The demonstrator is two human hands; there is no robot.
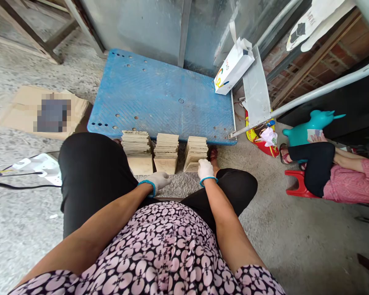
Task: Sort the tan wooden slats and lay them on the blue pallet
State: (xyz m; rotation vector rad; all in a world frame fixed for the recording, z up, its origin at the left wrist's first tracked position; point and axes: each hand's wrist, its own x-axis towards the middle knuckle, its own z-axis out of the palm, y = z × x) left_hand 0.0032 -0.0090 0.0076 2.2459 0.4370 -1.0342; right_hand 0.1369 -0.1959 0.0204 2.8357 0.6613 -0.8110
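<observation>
Three stacks of thin, pale wooden boards stand in a row on the concrete floor between my knees: a left stack, a middle stack and a right stack. White gloves with blue cuffs cover both hands. My right hand is closed at the near right corner of the front wooden board of the right stack; its fingertips are partly hidden. Just in front of the middle stack, my left hand is held low with fingers stretched out to the right, nothing visible in it.
A blue plastic platform lies beyond the stacks, with a white paper bag at its right end. Flattened cardboard is at left. To the right, another person sits on a red stool beside a turquoise toy animal.
</observation>
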